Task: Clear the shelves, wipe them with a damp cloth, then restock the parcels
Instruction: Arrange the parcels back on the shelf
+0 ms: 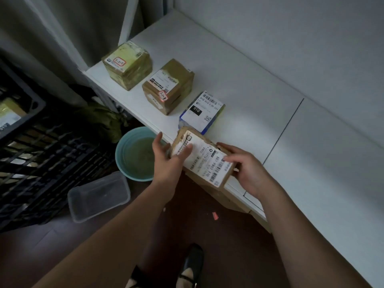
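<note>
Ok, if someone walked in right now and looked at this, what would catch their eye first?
Most likely the brown cardboard parcel with a white shipping label, held by the left hand and right hand at the front edge of the white shelf. Next, three labelled parcels stand in a row on the shelf behind it, and a teal basin of murky water sits on the floor below.

Black slatted plastic crate [31,154] cut off by left edge; parcel inside mostly hidden, label unreadable. Brown cardboard parcel with white shipping label [204,161]: left end covered by left hand [169,161], right end by right hand [247,169]; small print blurred. Black shoe [192,265] cropped at bottom edge. Green crumpled cloth [101,121] partly behind teal round basin [122,161].
</note>
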Motion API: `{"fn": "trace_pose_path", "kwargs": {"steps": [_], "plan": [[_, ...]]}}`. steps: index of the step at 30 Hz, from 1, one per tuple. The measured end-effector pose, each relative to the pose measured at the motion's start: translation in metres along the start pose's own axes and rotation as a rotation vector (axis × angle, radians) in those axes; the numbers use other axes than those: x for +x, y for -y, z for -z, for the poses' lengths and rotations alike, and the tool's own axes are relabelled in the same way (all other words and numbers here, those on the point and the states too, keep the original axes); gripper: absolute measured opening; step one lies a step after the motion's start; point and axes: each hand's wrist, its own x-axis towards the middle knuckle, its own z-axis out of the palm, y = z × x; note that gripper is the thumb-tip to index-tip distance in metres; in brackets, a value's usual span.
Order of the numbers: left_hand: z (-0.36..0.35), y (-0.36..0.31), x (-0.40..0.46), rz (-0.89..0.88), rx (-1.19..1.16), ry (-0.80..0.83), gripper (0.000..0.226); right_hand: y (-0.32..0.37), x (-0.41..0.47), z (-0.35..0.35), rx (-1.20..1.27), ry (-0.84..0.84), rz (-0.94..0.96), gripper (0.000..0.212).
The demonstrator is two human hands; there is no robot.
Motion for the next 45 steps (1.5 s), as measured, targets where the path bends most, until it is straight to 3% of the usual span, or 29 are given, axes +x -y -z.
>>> {"fn": "trace_pose_path", "kwargs": {"steps": [3,5,9,13,18,22,25,33,40,45], "plan": [[-0.007,-0.003,-0.003,0.163,0.091,0.127,0.062,0.008,-0.004,0.025,-0.041,-0.047,0.007,0.035],[-0.012,0.003,-0.006,0.258,0.132,0.177,0.064,0.007,-0.005,0.035,-0.025,-0.142,0.024,0.033],[-0.026,0.019,-0.013,0.271,0.083,0.135,0.066,-0.013,-0.006,0.040,0.088,-0.353,0.004,0.087],[-0.040,0.034,-0.020,0.269,0.098,0.112,0.043,-0.037,-0.016,0.027,0.228,-0.287,-0.127,0.104],[-0.055,0.046,-0.027,0.262,0.113,0.118,0.043,-0.059,-0.020,0.011,0.354,-0.175,-0.210,0.067],[-0.057,0.047,-0.025,0.272,0.204,0.166,0.064,-0.059,-0.014,0.015,0.394,-0.256,-0.161,0.044],[-0.054,0.044,-0.020,0.312,0.264,0.162,0.076,-0.059,0.001,0.025,0.283,-0.394,-0.123,0.041],[-0.043,0.048,-0.007,0.340,0.308,0.150,0.064,-0.066,0.051,0.032,0.190,-0.592,-0.141,0.029],[-0.031,0.046,-0.007,0.341,0.305,0.107,0.059,-0.071,0.054,0.031,0.195,-0.683,-0.177,0.031],[-0.022,0.027,-0.015,0.369,0.247,0.037,0.052,-0.069,0.029,0.009,0.030,-0.965,-0.178,0.017]]}}
